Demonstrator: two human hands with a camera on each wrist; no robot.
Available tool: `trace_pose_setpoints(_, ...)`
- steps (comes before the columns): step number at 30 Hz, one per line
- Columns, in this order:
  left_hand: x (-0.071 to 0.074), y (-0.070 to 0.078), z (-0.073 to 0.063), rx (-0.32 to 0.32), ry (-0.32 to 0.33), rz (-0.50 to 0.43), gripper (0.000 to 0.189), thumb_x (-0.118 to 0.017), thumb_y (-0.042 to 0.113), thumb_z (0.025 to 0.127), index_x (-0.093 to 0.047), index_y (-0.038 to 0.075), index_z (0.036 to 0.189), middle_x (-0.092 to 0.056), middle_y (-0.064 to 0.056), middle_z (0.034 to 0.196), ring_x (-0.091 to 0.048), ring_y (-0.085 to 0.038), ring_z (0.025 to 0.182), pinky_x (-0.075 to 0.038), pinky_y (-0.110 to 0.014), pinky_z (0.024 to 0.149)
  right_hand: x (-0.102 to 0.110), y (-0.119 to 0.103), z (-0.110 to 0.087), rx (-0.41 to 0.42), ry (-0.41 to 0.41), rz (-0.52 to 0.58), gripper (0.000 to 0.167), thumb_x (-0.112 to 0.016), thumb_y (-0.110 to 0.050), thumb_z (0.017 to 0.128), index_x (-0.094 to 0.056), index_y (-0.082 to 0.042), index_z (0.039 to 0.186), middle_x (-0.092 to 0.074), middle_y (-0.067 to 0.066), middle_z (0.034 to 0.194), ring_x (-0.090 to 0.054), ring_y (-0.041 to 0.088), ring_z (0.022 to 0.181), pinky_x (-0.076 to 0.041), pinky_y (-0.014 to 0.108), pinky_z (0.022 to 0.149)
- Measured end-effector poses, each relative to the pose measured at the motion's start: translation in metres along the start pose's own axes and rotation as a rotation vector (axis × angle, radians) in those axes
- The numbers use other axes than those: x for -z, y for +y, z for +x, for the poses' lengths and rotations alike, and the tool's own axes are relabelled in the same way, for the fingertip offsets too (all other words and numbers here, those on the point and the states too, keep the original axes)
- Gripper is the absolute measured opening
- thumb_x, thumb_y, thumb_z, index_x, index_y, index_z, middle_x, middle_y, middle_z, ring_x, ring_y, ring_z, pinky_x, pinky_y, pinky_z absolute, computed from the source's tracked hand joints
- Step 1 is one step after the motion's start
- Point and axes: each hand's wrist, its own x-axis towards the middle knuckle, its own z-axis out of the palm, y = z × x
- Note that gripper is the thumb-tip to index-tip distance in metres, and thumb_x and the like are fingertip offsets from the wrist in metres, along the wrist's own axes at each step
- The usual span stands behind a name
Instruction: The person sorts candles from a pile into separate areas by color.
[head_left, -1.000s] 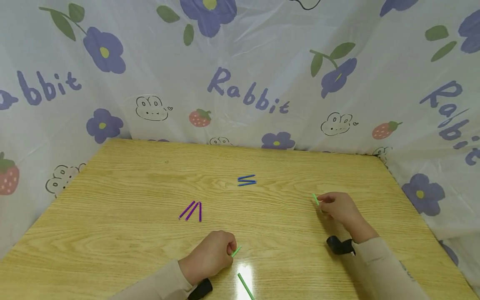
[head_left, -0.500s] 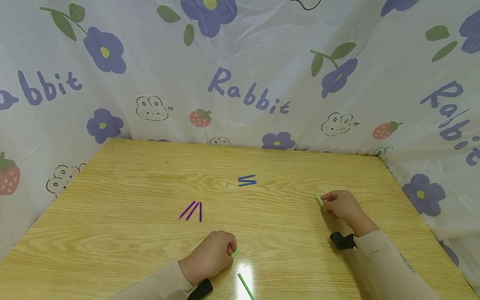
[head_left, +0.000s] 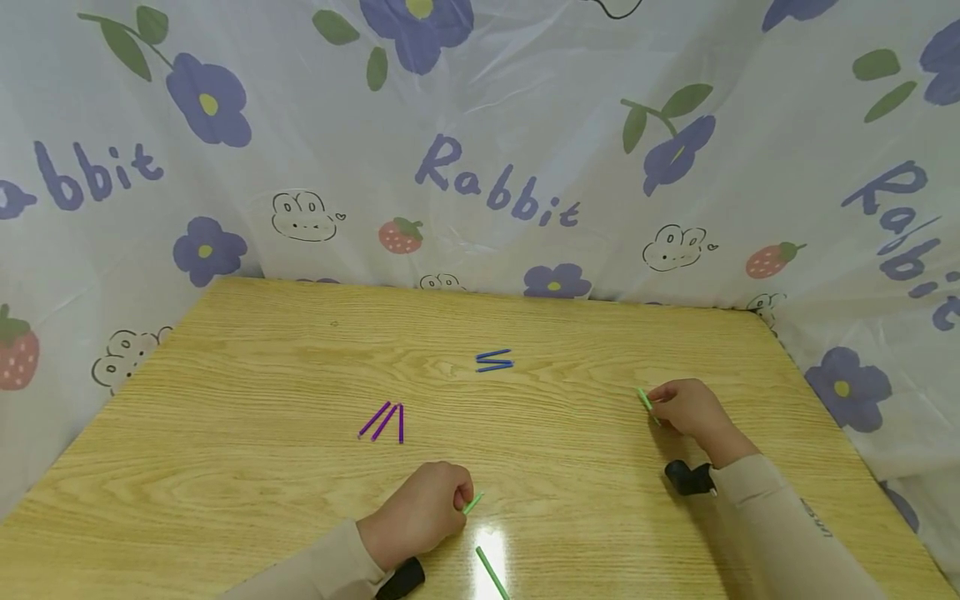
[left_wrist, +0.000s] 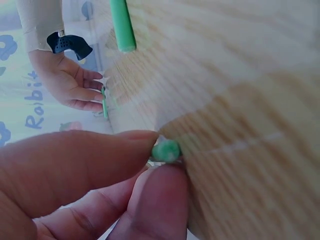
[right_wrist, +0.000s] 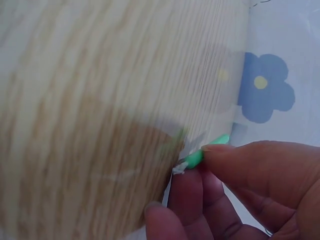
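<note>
My left hand (head_left: 418,510) pinches a thin green candle (head_left: 473,502) between thumb and fingertips, low over the front middle of the wooden table. In the left wrist view that candle's round end (left_wrist: 166,150) faces the camera. Farther right, my right hand (head_left: 690,412) holds another green candle (head_left: 646,401) between thumb and fingers, close to the tabletop. A white wick-like tuft (right_wrist: 180,168) shows at its end in the right wrist view. Whether either candle touches the wood I cannot tell. A third green candle (head_left: 491,572) lies at the front edge of view, near my left hand.
Three purple candles (head_left: 385,423) lie fanned on the table left of centre. Three blue candles (head_left: 495,362) form a zigzag farther back. A white curtain (head_left: 480,108) printed with flowers and rabbits hangs behind the wooden table (head_left: 247,358). Black devices (head_left: 686,477) sit at both wrists.
My right hand has shifted slightly to the right with its green candle, more of which now shows. The left hand and the candles lying on the table have stayed in place.
</note>
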Motion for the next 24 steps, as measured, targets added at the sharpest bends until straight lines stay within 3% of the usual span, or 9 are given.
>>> trace_pose_setpoints(6,0.0002,-0.0006,-0.0003,-0.001,-0.001,0.001,0.021,-0.063,-0.015,0.07,-0.059,0.005,0.074,-0.051,0.003,0.068,-0.044,-0.011,0.063,-0.038,-0.024,0.056,-0.0002,-0.0007,-0.0003,0.004,-0.003,0.0,0.031,-0.053,-0.004,0.093,-0.058,0.013,0.119,-0.062,0.015,0.091,-0.052,0.018,0.064,-0.045,0.031,0.058)
trace_pose_setpoints(24,0.001,-0.0001,0.0,0.0,-0.007,0.011,0.02,-0.065,-0.014,0.071,-0.061,0.004,0.076,-0.052,0.002,0.07,-0.045,-0.012,0.065,-0.04,-0.025,0.058,-0.0003,0.0008,0.0029,0.008,-0.002,-0.047,0.029,-0.053,-0.003,0.091,-0.061,0.011,0.115,-0.062,0.012,0.087,-0.05,0.017,0.061,-0.045,0.031,0.056)
